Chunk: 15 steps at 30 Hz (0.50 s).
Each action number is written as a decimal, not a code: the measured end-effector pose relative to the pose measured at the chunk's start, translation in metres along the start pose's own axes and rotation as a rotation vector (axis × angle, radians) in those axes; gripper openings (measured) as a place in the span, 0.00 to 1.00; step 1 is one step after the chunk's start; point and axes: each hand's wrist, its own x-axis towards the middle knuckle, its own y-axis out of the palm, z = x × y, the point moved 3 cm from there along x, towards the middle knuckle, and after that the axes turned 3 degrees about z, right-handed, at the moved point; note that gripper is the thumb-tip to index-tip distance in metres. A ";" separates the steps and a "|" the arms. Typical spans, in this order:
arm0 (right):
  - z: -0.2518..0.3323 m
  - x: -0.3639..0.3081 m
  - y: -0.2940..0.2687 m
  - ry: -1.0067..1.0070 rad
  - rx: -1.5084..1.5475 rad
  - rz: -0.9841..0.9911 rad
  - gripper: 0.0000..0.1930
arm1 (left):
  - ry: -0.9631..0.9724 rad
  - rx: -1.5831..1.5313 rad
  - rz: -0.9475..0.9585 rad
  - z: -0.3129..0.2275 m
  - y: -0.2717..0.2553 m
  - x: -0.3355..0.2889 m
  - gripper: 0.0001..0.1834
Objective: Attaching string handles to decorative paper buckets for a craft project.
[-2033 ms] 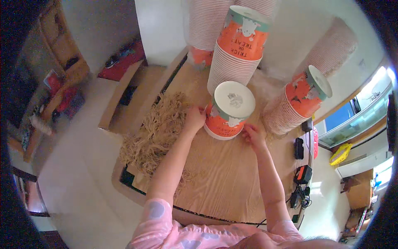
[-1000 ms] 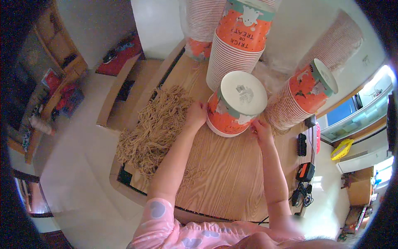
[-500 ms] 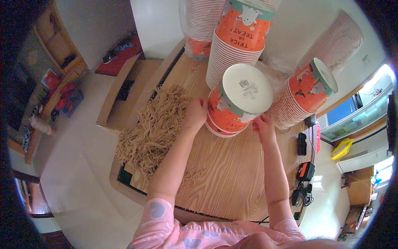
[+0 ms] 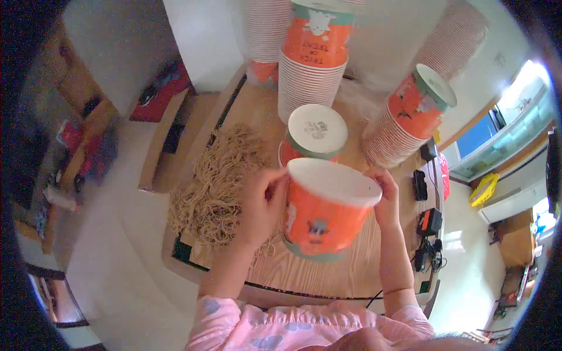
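Note:
An orange paper bucket (image 4: 322,219) with a green base band is held mouth-up above the near part of the table, tilted slightly. Its white inside shows. My left hand (image 4: 263,202) pinches the rim on the left, and my right hand (image 4: 384,196) grips the rim on the right. Just behind it, a second bucket (image 4: 317,130) stands upside down with its white base up. Beyond that rises a tall stack of nested upside-down buckets (image 4: 311,76). A heap of tan twisted cords (image 4: 216,181) lies beside my left hand.
Another bucket stack (image 4: 398,131) leans at the right, with a plastic-wrapped stack (image 4: 453,38) behind it. A further wrapped stack (image 4: 268,35) stands at the back left. Black adapters and cables (image 4: 430,222) line the wooden table's (image 4: 304,281) right edge. An open cardboard box (image 4: 167,149) adjoins the left side.
One bucket has come off the short upside-down stack and been turned mouth-up toward me. My hands have moved nearer with it, and a bucket remains where the short stack stood.

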 end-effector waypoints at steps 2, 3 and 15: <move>0.018 -0.025 0.001 0.041 -0.021 -0.048 0.05 | 0.159 -0.013 -0.086 -0.020 -0.009 -0.027 0.12; 0.024 -0.038 0.000 0.083 -0.045 -0.079 0.05 | 0.170 -0.018 -0.067 -0.024 -0.011 -0.042 0.12; 0.062 -0.168 0.008 -0.143 -0.024 -0.204 0.06 | 0.011 -0.028 -0.106 -0.035 -0.027 -0.153 0.09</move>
